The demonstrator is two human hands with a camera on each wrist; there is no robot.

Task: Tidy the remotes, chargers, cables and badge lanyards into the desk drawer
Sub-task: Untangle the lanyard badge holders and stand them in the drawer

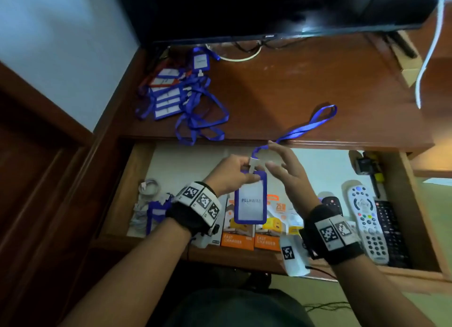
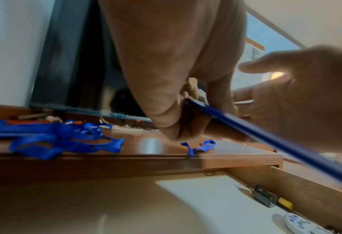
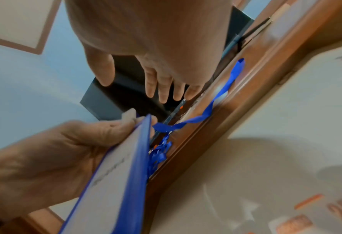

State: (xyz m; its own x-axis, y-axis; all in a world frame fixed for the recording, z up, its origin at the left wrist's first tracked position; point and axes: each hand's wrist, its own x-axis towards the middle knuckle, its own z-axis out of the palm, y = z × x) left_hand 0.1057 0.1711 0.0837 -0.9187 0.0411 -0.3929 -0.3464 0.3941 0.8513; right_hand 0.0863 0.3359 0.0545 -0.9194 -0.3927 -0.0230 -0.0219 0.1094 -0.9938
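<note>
The badge holder, blue-framed with a white card inside, hangs upright above the open drawer, pinched at its top edge by the left hand, whose fingers are curled tight on the frame just beside the pale clip. Its blue lanyard strap runs up from the clip and trails back over the front edge of the table, the far loop lying flat on the wood. The right hand hovers just beside the clip with its fingers straight and spread apart, holding nothing; one fingertip is close to the strap, though I cannot tell whether it touches. Down in the drawer lie 2 orange charger boxes, a white remote touching a black remote at the right, and coiled white cables at the left. A heap of more badge lanyards sits on the table's far left, near the dark screen
</note>
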